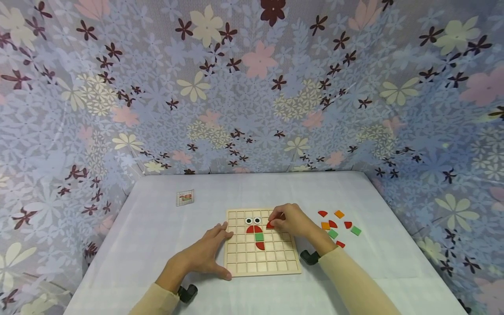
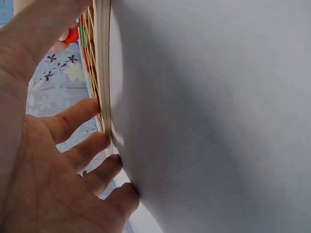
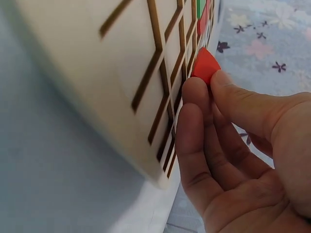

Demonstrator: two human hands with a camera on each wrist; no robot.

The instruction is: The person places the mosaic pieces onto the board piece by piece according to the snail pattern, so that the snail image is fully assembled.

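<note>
A wooden grid board (image 1: pixel 241 258) lies on the table. On it sit two round eye pieces (image 1: pixel 253 221), two red quarter-circle tiles (image 1: pixel 253 229) side by side, a green square tile (image 1: pixel 259 237) below them and another red quarter-circle tile (image 1: pixel 260 246) under that. My right hand (image 1: pixel 292 220) pinches a red quarter-circle tile (image 3: pixel 206 66) between thumb and fingertips, close over the board's upper right. My left hand (image 1: pixel 205 251) rests at the board's left edge, its fingers spread and fingertips at the frame (image 2: pixel 103 73).
Right of the board lie several loose tiles: red quarter-circles (image 1: pixel 323 214), orange squares (image 1: pixel 339 214) and green squares (image 1: pixel 356 230). A small picture card (image 1: pixel 185 197) with a grid lies at the back left. Flowered cloth (image 1: pixel 252 105) hangs behind the table.
</note>
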